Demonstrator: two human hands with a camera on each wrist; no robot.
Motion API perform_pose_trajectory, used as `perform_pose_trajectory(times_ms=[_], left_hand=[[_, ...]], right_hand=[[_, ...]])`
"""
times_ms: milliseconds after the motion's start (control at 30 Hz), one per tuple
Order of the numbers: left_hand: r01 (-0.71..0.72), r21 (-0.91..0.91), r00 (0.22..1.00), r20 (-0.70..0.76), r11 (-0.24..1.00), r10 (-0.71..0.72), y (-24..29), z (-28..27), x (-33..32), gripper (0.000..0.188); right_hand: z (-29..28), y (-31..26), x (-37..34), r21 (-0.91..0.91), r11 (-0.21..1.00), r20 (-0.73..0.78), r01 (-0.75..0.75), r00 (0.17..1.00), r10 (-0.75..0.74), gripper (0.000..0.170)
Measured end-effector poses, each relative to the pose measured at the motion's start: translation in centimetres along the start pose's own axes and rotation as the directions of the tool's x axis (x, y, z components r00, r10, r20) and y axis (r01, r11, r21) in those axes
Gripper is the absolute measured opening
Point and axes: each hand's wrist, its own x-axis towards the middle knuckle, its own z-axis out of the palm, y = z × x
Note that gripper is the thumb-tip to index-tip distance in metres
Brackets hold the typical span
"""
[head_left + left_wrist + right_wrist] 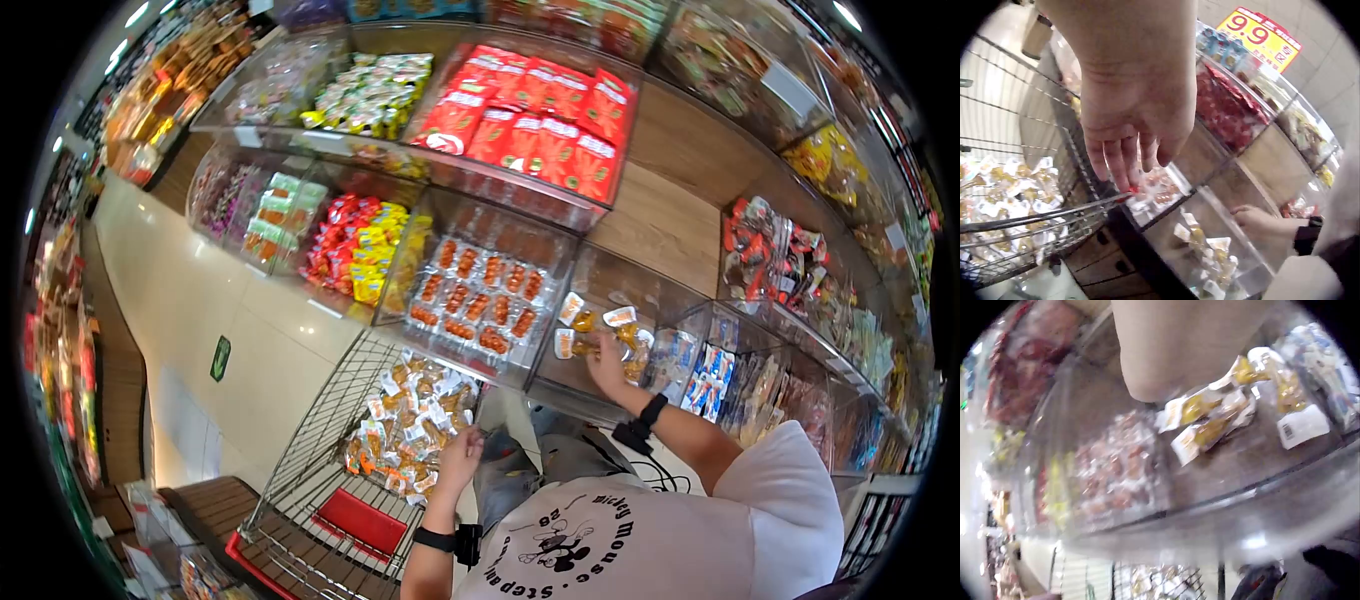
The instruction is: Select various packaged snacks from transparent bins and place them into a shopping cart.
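My right hand [607, 368] reaches into a clear bin [548, 372] over a few snack packs [638, 335] with brown, drumstick-shaped pieces and white labels. Its fingers are hidden in the right wrist view, where packs [1205, 432] lie right beside the palm. Seen from the left wrist, the right hand [1252, 219] has loosely bent fingers and no pack shows in it. My left hand [460, 460] hangs empty near the rim of a wire shopping cart [300, 440], fingers pointing down and relaxed [1138, 106]. A large heap of the same packs [410, 420] fills part of the cart.
Beside the bin are packs of reddish-brown snacks [480, 290] and blue-white packets [710, 380], split by clear dividers. Red bags [540, 110] lie on the tier above, beside a bare wooden compartment [670, 150]. Tiled floor [270, 350] runs along the left.
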Motion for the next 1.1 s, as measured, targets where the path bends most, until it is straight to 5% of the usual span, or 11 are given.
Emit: perform_pose_trajectory(times_ms=[67, 167, 233, 333, 433, 567, 700, 833, 933, 1033, 1100], left_hand=[[-0.079, -0.062, 0.990, 0.109, 0.995, 0.086, 4.1, 1.1, 1.5, 0.029], [-0.124, -0.102, 0.963, 0.227, 0.987, 0.144, 7.9, 4.0, 3.6, 0.030], [-0.142, -0.102, 0.954, 0.250, 0.985, 0.164, 10.6, 5.8, 4.7, 0.029], [-0.093, -0.204, 0.946, 0.287, 0.974, 0.151, 11.5, 8.9, 5.9, 0.028], [-0.038, -0.207, 0.932, 0.346, 0.977, 0.110, 11.5, 10.6, 6.8, 0.028], [-0.044, -0.147, 0.931, 0.354, 0.988, 0.094, 10.8, 11.0, 7.4, 0.027], [-0.030, -0.135, 0.918, 0.387, 0.990, 0.081, 9.5, 10.3, 7.7, 0.025], [0.110, -0.142, 0.878, 0.479, 0.984, -0.029, 9.7, 8.0, 7.1, 0.027], [0.059, -0.385, 0.905, 0.410, 0.921, 0.113, 9.4, 6.3, 6.2, 0.030], [0.152, -0.783, 0.978, 0.208, 0.603, 0.024, 11.2, 3.3, 4.0, 0.029], [0.181, -0.838, 0.983, 0.142, 0.516, -0.114, 9.1, 1.5, 3.0, 0.023]], right_hand=[[-1.4, 5.6, 0.5, -0.255, 0.909, 0.080, -0.329, 0.930, 0.358, 0.035], [-1.6, 11.7, 0.9, -0.441, 0.767, -0.096, -0.466, 0.874, 0.476, 0.044], [-2.4, 14.3, 1.9, -0.582, 0.735, 0.191, -0.348, 0.820, 0.539, 0.052], [-2.4, 17.1, 3.2, -0.712, 0.611, 0.394, -0.345, 0.523, 0.755, 0.052], [-3.2, 15.7, 3.5, -0.744, 0.620, 0.434, -0.251, 0.523, 0.733, 0.044], [-5.1, 13.0, 2.7, -0.605, 0.788, 0.661, -0.116, 0.477, 0.579, 0.043], [-8.9, 9.5, 1.4, -0.090, 0.948, 0.526, -0.305, 0.794, 0.305, 0.032], [-11.9, 3.4, 2.8, 0.242, 0.771, 0.704, -0.589, 0.653, 0.278, 0.021], [-12.1, -3.0, 4.2, 0.294, 0.640, 0.877, -0.710, 0.467, 0.115, 0.020], [-8.3, -8.1, 3.5, 0.270, 0.639, 0.952, -0.720, 0.298, -0.066, 0.030], [-4.3, -10.7, 1.7, 0.242, 0.721, 0.969, -0.650, 0.198, -0.147, 0.035]])
